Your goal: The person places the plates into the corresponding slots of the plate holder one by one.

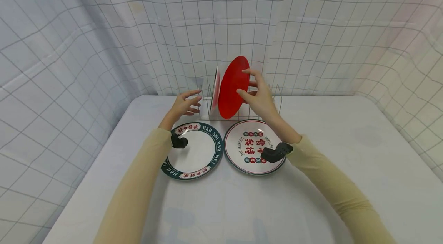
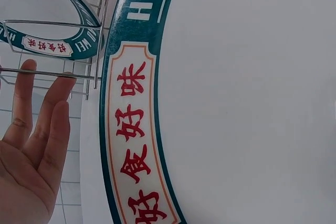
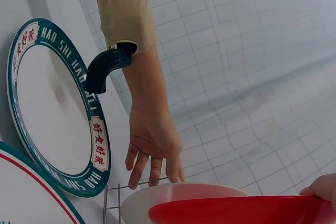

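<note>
A red plate (image 1: 232,88) stands tilted at the wire dish rack (image 1: 204,118). My right hand (image 1: 260,96) grips it by its right edge, the thumb and one finger lying over the red face and other fingers partly hidden. To its left, a white plate (image 1: 215,89) stands on edge in the rack; the left wrist view shows its teal-rimmed face (image 2: 42,3). My left hand (image 1: 184,105) is at the rack's left end, its fingers loosely extended at the wires; whether they press on them I cannot tell.
Two plates lie flat on the white table (image 1: 221,205) before the rack: a teal-rimmed plate (image 1: 194,151) on the left and a plate with red lettering (image 1: 254,167) on the right, close together. A white grid-patterned curtain (image 1: 221,13) hangs behind.
</note>
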